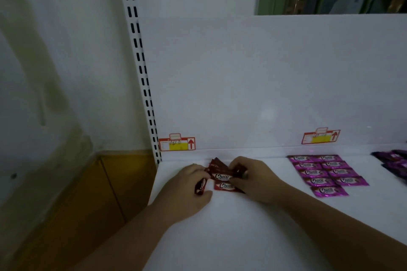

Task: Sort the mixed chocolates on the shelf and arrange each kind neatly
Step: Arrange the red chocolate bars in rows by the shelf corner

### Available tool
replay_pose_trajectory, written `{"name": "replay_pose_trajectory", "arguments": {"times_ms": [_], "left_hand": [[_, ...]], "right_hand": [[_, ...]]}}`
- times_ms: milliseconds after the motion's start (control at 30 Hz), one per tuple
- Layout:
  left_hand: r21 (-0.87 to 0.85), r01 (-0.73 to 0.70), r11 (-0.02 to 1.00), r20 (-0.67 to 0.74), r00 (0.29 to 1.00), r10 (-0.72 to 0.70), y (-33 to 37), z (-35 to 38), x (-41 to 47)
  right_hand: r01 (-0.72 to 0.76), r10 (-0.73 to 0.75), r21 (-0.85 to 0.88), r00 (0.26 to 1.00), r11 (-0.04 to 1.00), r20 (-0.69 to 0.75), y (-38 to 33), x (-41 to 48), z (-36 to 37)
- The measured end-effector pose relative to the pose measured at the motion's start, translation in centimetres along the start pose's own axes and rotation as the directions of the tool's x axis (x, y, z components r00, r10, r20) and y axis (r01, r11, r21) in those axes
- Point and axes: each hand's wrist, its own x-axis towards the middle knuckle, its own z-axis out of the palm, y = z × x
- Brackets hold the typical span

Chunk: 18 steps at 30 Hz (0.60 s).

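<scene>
A left hand (189, 185) and right hand (253, 177) are pinching red Choco packets (222, 177) near the back-left corner of the shelf (242, 231); the light, slippery foil is likely best taken by its crimped edges.

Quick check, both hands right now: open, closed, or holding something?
Left hand: grips a red chocolate packet.
Right hand: pinches a second red packet at the pile of red ones.
</scene>
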Motion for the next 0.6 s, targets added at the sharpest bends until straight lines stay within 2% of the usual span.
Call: {"name": "replay_pose_trajectory", "arguments": {"times_ms": [67, 300, 467, 533, 600], "left_hand": [[0.003, -0.031, 1.000, 0.028, 0.999, 0.031, 0.2, 0.0, 0.0], [0.019, -0.076, 0.997, 0.174, 0.982, 0.072, 2.7, 0.4, -0.8], [-0.037, -0.136, 0.990, 0.300, 0.944, 0.141, 6.3, 0.8, -2.5], [-0.078, -0.127, 0.989, 0.312, 0.939, 0.145, 6.5, 0.7, -2.5], [-0.082, -0.106, 0.991, 0.260, 0.957, 0.124, 6.0, 0.5, -1.6]], "right_hand": [[-0.024, 0.024, 0.000, 1.000, 1.000, -0.009, 0.8, -0.6, -0.7], [-0.083, 0.086, 0.026, 0.980, 0.996, -0.179, 2.2, -2.1, -1.1], [-0.114, 0.117, 0.024, 0.973, 0.993, -0.198, 3.4, -2.3, -2.1], [-0.142, 0.148, 0.047, 0.969, 0.989, -0.196, 3.8, -2.4, -2.1], [-0.145, 0.149, 0.037, 0.966, 0.989, -0.213, 3.9, -2.3, -2.0]]}}
